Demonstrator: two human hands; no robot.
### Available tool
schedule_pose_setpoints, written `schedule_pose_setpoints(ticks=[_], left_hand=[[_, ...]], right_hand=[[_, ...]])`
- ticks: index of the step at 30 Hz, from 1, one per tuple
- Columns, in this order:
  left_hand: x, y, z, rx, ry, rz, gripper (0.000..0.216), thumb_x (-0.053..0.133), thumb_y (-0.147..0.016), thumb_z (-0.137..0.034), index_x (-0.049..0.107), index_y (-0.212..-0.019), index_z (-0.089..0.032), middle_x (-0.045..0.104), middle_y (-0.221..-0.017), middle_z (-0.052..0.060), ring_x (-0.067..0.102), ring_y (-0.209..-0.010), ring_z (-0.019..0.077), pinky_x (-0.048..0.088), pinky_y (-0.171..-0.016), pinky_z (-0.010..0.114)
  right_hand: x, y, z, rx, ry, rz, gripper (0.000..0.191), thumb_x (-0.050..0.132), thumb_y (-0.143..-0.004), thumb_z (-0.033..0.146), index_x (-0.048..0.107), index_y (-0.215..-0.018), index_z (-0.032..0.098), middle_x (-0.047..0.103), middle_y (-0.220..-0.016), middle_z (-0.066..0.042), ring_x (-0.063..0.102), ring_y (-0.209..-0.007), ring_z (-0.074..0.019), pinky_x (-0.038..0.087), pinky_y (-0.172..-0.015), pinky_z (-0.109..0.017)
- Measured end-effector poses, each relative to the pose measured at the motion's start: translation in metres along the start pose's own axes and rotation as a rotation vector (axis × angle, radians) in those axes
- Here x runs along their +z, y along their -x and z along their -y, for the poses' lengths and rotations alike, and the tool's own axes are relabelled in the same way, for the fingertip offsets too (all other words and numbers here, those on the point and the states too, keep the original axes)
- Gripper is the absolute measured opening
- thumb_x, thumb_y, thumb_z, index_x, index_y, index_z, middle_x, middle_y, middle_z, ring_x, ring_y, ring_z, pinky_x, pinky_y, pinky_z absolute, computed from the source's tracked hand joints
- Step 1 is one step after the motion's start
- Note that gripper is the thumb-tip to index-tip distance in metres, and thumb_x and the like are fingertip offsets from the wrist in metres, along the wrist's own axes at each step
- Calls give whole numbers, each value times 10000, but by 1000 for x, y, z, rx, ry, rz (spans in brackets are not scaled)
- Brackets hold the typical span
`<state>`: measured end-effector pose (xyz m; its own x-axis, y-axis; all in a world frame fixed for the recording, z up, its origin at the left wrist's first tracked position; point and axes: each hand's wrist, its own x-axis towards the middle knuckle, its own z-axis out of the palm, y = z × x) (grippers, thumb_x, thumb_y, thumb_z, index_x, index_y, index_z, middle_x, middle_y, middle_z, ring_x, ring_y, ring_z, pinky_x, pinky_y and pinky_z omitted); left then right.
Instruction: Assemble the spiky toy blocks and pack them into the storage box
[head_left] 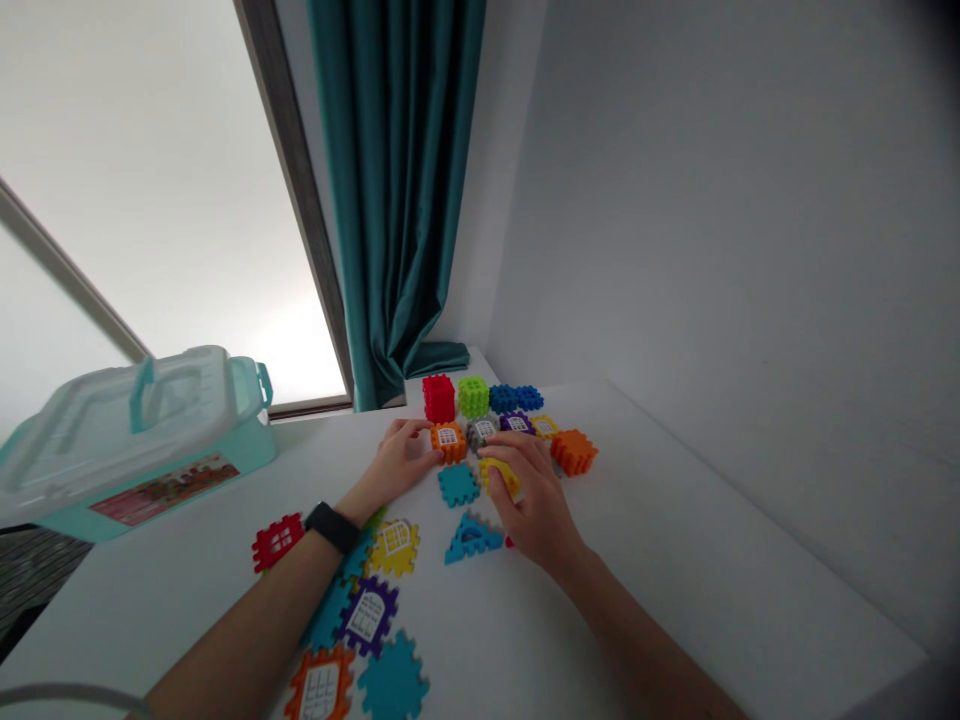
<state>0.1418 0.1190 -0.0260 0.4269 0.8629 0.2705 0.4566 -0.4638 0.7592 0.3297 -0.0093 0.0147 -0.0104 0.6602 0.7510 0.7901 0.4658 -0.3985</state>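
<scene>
My left hand [399, 462] reaches forward on the white table, its thumb and fingers against the left side of an orange block [448, 443] with a white window. My right hand [531, 492] hovers low, thumb and fingers apart, over a yellow triangular piece [501, 476]. Its fingertips come close to a grey block [481, 433] with a white window; whether they touch it I cannot tell. Just in front of the blocks lie a flat teal square [458, 485] and a blue triangle [473, 538]. A small red piece is mostly covered by my right hand.
Behind stand a red cube [439, 398], a green cube [473, 396] and blue pieces [516, 398]. An orange stack [574, 452] sits right. Loose panels, such as a purple window panel [369, 614], lie around my left forearm. A lidded teal box [172, 480] stands left.
</scene>
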Motion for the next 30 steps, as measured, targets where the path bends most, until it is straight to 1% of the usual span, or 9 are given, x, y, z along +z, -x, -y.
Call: schedule_pose_setpoints(ticks=[5, 10, 14, 17, 25, 30], left_hand=[[-1, 0, 2, 15, 27, -16, 415, 701, -806, -353, 612, -1194, -233, 571, -1142, 68, 598, -1073, 237, 486, -954, 415], [-5, -1, 1, -3, 48, -49, 406, 647, -844, -358, 578, -1225, -237, 543, -1197, 76, 587, -1063, 225, 513, -868, 376], [-13, 1, -5, -18, 39, -38, 392, 608, -871, -367, 560, -1241, -248, 532, -1225, 80, 584, -1049, 220, 516, -841, 370], [-21, 6, -13, 10, 28, -24, 374, 597, -877, -365, 562, -1232, -253, 540, -1210, 79, 591, -1038, 220, 522, -834, 375], [-49, 34, -33, 119, -43, 113, 283, 572, -889, -319, 607, -1153, -222, 588, -1151, 79, 598, -1056, 227, 508, -900, 394], [-66, 62, -35, 125, -217, 104, 208, 568, -883, -267, 635, -1069, -203, 633, -1057, 70, 607, -1002, 236, 483, -913, 408]], right_hand=[[1, 0, 0, -16, -4, 12, 243, 492, -902, 117, 617, -1074, 233, 654, -1096, -83, 586, -1086, -244, 466, -974, -456], [1, 0, -1, -27, 1, 33, 232, 499, -898, 112, 616, -1066, 221, 650, -1091, -85, 578, -1077, -241, 454, -971, -445], [2, 1, -1, -46, 2, 46, 220, 507, -894, 106, 617, -1056, 207, 649, -1083, -86, 571, -1079, -236, 444, -971, -433], [5, 3, -1, -54, -5, 60, 228, 502, -895, 106, 619, -1063, 206, 652, -1092, -85, 569, -1088, -235, 435, -977, -430], [13, 5, 3, -82, -30, 97, 202, 493, -904, 120, 626, -1027, 211, 659, -1075, -81, 578, -1076, -233, 429, -972, -432], [19, 7, 15, -127, -88, 135, 200, 490, -910, 125, 620, -1023, 227, 669, -1064, -67, 586, -1067, -227, 430, -973, -424]])
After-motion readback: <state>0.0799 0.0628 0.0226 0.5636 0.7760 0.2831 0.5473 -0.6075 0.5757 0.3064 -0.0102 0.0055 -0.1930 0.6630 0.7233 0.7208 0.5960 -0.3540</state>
